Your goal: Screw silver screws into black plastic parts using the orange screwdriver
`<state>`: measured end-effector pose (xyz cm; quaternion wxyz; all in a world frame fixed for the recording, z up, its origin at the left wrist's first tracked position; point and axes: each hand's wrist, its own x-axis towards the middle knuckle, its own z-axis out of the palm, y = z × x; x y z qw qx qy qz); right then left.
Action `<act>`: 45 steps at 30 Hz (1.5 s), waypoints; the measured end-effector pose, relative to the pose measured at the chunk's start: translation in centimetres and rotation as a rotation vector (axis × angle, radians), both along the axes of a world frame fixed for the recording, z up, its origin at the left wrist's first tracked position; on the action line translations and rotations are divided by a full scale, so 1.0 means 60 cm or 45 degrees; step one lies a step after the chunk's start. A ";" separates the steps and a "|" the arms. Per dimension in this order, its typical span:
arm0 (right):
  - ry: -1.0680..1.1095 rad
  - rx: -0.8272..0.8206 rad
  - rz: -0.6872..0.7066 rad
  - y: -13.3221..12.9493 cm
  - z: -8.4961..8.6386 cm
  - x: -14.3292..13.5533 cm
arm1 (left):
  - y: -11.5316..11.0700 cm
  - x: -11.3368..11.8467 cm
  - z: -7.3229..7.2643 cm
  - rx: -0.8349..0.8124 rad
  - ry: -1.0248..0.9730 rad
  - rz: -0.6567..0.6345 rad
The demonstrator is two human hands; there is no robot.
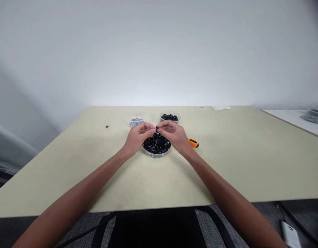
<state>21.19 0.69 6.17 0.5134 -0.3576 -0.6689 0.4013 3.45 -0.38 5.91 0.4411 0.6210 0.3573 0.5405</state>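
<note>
My left hand (139, 137) and my right hand (174, 136) meet above a clear round bowl of black pieces (156, 144). A small black piece (156, 128) sits between the fingertips of both hands. My right hand pinches it from the right. The fingers of my left hand are pinched together at its left side; whether they grip the black piece or something smaller at its edge is too small to tell. Behind my hands stand a clear tub of small silvery pieces (136, 121) and another clear tub of black pieces (169, 117).
An orange and black tool (193, 143) lies right of the bowl, partly behind my right wrist. One black bit (106, 126) is at the left. A white item (221, 107) lies at the table's back edge. A white surface (295, 119) adjoins at right.
</note>
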 end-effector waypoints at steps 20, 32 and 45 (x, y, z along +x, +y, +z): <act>-0.010 -0.016 0.047 -0.022 -0.010 0.007 | -0.035 0.014 0.005 -0.130 -0.051 0.092; 0.030 -0.029 -0.070 -0.030 -0.006 -0.001 | -0.028 0.006 -0.005 -0.015 -0.029 0.089; -0.001 0.096 -0.057 -0.039 -0.017 0.001 | -0.022 -0.004 -0.012 -0.043 -0.037 -0.016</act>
